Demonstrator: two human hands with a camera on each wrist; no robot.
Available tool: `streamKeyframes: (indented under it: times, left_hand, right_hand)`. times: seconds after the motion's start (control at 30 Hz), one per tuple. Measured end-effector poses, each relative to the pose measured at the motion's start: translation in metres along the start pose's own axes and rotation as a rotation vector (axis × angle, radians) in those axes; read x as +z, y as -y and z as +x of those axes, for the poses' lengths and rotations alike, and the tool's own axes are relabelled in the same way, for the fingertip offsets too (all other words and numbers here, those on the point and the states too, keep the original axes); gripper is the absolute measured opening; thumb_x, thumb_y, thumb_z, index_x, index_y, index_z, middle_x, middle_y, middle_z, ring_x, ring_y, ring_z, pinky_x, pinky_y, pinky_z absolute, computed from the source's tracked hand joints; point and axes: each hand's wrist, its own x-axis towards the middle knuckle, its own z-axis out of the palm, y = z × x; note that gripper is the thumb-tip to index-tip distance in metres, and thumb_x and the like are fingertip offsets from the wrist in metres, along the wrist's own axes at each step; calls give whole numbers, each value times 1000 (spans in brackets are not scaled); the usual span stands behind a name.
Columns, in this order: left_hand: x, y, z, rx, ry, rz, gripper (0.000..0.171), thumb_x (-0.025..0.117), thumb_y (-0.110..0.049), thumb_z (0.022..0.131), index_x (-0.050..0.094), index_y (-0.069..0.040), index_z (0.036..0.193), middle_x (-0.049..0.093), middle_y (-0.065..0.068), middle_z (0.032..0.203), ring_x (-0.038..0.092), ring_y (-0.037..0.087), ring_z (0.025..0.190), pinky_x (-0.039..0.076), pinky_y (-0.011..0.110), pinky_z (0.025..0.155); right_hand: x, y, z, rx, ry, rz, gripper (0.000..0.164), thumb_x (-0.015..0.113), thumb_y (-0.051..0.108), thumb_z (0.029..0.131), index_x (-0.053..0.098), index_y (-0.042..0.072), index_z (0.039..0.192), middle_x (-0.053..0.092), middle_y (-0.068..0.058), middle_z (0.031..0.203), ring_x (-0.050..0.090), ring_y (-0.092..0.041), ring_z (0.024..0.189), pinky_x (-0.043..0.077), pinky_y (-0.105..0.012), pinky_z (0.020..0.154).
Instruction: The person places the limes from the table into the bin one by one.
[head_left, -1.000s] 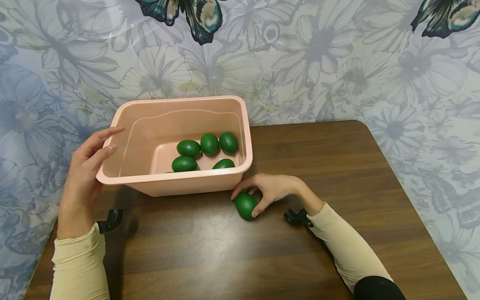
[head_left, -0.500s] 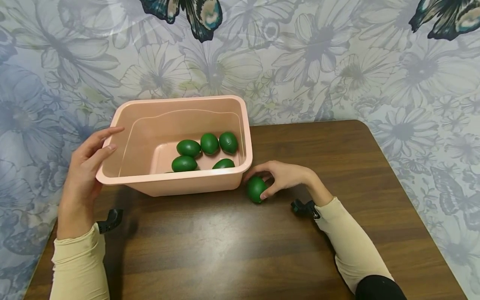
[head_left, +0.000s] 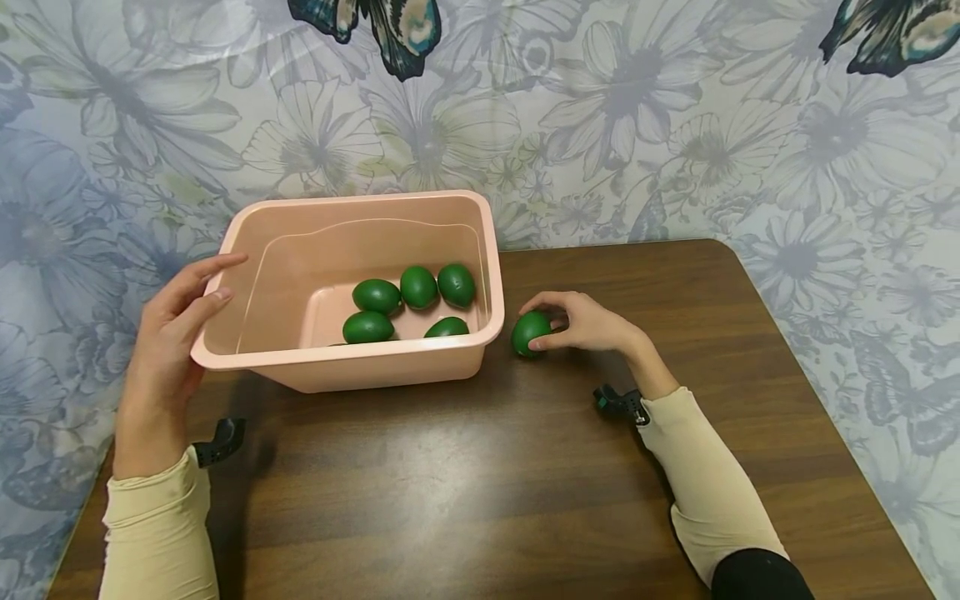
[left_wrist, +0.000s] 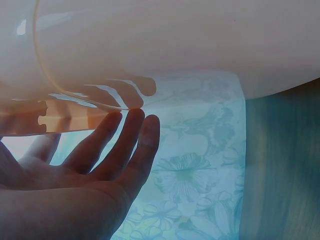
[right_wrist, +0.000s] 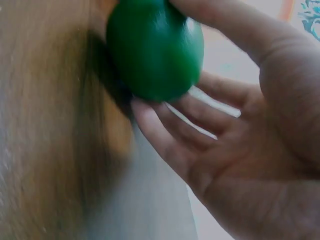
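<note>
A pink plastic bin (head_left: 375, 367) stands tilted at the table's back left, its opening facing me. My left hand (head_left: 168, 333) holds its left rim, with index finger and thumb over the edge; in the left wrist view the other fingers (left_wrist: 132, 135) touch the bin's outer wall (left_wrist: 200, 40). Several smooth green oval fruits (head_left: 377, 297) lie inside toward the right. Just right of the bin, my right hand (head_left: 585, 321) grips another green oval fruit (head_left: 529, 333) between thumb and fingers. That fruit (right_wrist: 155, 50) is low over the tabletop in the right wrist view; whether it touches is unclear.
The brown wooden table (head_left: 465, 500) ends at a rounded back right corner. Behind it hangs a flowered backdrop (head_left: 637, 125) with butterfly prints. Dark wrist mounts (head_left: 618, 402) sit on both forearms.
My right hand has moved back and to the right with the green oval fruit, from the bin's front right corner to beside its right side. My left hand and the bin stay put.
</note>
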Motion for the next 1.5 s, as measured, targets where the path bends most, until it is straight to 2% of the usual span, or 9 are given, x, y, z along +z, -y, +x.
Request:
streamKeyframes:
  times: [0.13, 0.23, 0.53, 0.73, 0.87, 1.13, 1.3, 1.4, 1.5]
  left_hand:
    - [0, 0, 0, -6, -9, 7, 44, 55, 1, 106, 52, 5, 150, 58, 14, 143, 79, 17, 88, 64, 31, 60]
    - [0, 0, 0, -6, -9, 4, 44, 55, 1, 106, 52, 6, 150, 57, 15, 144, 79, 17, 90, 65, 31, 62]
    - [0, 0, -1, -6, -7, -6, 45, 55, 2, 106, 52, 6, 150, 57, 15, 144, 78, 17, 93, 65, 30, 64]
    - [0, 0, -1, -7, -7, -8, 45, 55, 2, 106, 52, 6, 150, 56, 16, 145, 78, 19, 96, 65, 31, 66]
    - [0, 0, -1, -9, -9, -10, 44, 55, 2, 106, 53, 5, 150, 55, 15, 147, 77, 19, 98, 65, 31, 68]
    - [1, -2, 0, -11, 0, -23, 44, 54, 2, 106, 51, 7, 150, 59, 15, 142, 79, 18, 89, 64, 31, 60]
    - [1, -3, 1, -18, -4, -14, 44, 54, 2, 107, 52, 5, 151, 57, 14, 145, 80, 18, 88, 64, 32, 58]
    - [1, -4, 1, -22, -6, -9, 44, 54, 1, 107, 52, 5, 151, 57, 14, 144, 80, 19, 85, 64, 32, 57]
    - [1, -3, 1, -23, -4, -9, 44, 54, 1, 107, 52, 5, 151, 57, 15, 144, 80, 19, 85, 64, 32, 57]
  right_hand:
    - [-5, -6, -1, 41, -119, -9, 49, 86, 31, 91, 67, 16, 134, 69, -2, 130, 67, -19, 119, 58, -41, 104]
    - [-10, -10, -3, 44, -147, 19, 47, 86, 27, 91, 67, 16, 133, 68, -4, 132, 65, -21, 125, 56, -44, 107]
    - [-17, -12, -6, -30, -32, 116, 58, 88, 14, 88, 64, 9, 140, 64, -7, 141, 63, -27, 124, 54, -49, 110]
    - [-15, -10, -6, -23, 11, 27, 58, 89, 19, 87, 66, 15, 140, 66, -3, 137, 63, -23, 118, 54, -46, 105]
    - [-15, -11, -7, -19, 4, -3, 57, 91, 20, 86, 68, 18, 138, 68, 0, 133, 63, -21, 115, 54, -45, 103]
    - [-11, -22, -1, -42, -85, 147, 54, 90, 13, 86, 67, 14, 135, 68, -5, 133, 67, -22, 122, 58, -39, 104]
    - [-10, -22, 1, -61, -72, 206, 69, 89, 4, 85, 58, 8, 147, 62, -9, 143, 64, -28, 127, 57, -44, 106]
    - [-8, -19, 3, -78, -41, 169, 73, 89, 9, 86, 54, 9, 151, 60, -6, 146, 63, -26, 126, 56, -44, 106]
    - [-7, -17, 4, -69, -53, 95, 65, 88, 18, 88, 60, 12, 147, 64, 0, 139, 64, -21, 118, 57, -39, 101]
